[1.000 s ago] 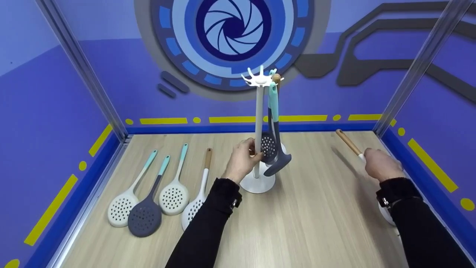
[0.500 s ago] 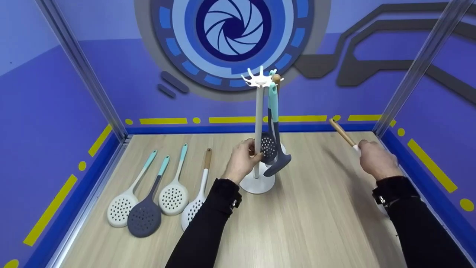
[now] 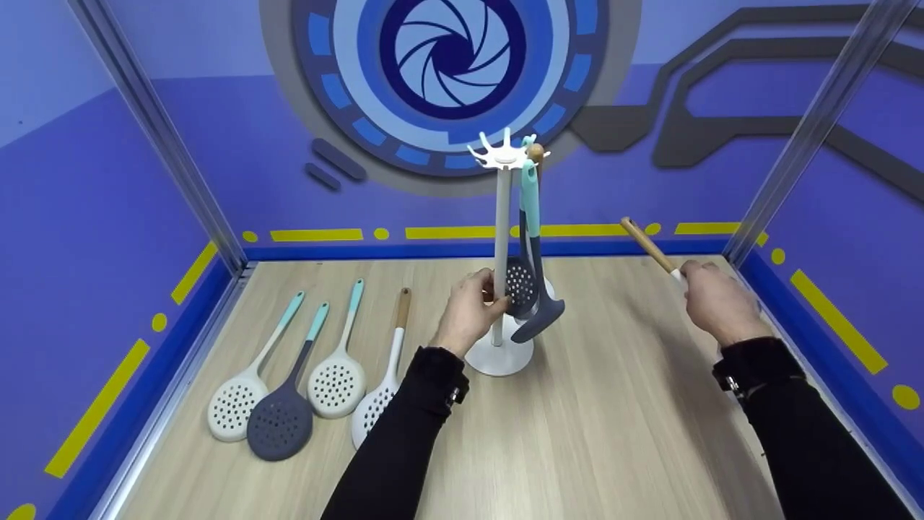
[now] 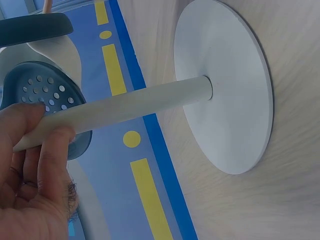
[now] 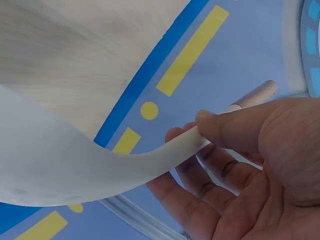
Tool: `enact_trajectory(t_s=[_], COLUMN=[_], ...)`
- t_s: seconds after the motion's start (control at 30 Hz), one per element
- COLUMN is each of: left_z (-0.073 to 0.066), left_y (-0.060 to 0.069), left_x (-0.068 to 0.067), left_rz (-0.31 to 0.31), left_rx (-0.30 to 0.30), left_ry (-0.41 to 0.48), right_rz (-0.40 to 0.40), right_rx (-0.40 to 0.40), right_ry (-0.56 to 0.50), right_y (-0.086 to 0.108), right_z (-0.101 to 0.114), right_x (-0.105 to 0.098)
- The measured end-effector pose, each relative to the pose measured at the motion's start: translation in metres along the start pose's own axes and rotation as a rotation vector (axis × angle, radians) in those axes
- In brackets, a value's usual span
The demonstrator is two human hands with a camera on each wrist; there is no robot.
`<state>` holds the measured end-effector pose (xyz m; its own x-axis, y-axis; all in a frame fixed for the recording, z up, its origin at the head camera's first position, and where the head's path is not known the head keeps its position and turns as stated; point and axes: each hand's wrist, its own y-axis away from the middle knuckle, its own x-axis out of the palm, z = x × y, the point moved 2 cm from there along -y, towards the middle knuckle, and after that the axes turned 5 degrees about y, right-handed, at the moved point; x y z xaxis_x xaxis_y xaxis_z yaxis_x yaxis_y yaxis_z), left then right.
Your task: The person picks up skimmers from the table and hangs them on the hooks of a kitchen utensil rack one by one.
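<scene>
My left hand [image 3: 469, 307] pinches the pole of a white utensil stand [image 3: 502, 238], thumb and fingers around it, as the left wrist view confirms. From the stand's hooks hang a dark ladle [image 3: 538, 323] with a mint handle, a dark perforated utensil head [image 3: 520, 285], and a wooden-handled utensil [image 3: 535, 152] mostly hidden behind them. On the right, my right hand [image 3: 722, 303] holds a white kitchen utensil [image 5: 65, 150] by its neck, in the air. Its wooden handle [image 3: 647, 245] points up and left; its broad, curved head shows only in the right wrist view.
Several perforated skimmers lie on the table's left: two cream ones [image 3: 238, 404] [image 3: 337, 383], a dark one [image 3: 280, 425] and a white wooden-handled one [image 3: 372, 415], partly behind my left sleeve. Blue panels [image 3: 216, 159] enclose the wooden table [image 3: 577, 433].
My right hand has lifted the white utensil and moved left with it toward the stand. My left hand stays on the pole.
</scene>
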<state>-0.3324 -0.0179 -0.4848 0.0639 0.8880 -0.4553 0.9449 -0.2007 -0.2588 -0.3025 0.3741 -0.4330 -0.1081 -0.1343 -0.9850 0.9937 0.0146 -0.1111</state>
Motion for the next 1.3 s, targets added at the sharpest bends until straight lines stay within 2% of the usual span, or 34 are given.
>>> enact_trajectory(t_s=[0.2,0.6,0.87,1.17,1.3], left_z=[0.001,0.000,0.001,0.002,0.002], left_y=[0.001,0.001,0.001,0.000,0.000], left_x=[0.000,0.000,0.000,0.001,0.001], left_rz=[-0.004,0.001,-0.012,0.004,0.011], left_rx=[0.011,-0.009,0.018,-0.017,-0.027], left_ry=[-0.025,-0.036,-0.013,0.003,0.013], right_rz=[-0.031,-0.056,-0.073,-0.129,-0.119], right_rx=[-0.019,-0.069,-0.080,-0.117,-0.118], right_ry=[0.013,0.026,0.004,-0.018,-0.027], right_y=[-0.003,-0.006,-0.009,-0.011,-0.014], right_z=[0.008,0.026,0.035,0.048,0.053], right_x=[-0.001,-0.005,-0.007,-0.009,-0.009])
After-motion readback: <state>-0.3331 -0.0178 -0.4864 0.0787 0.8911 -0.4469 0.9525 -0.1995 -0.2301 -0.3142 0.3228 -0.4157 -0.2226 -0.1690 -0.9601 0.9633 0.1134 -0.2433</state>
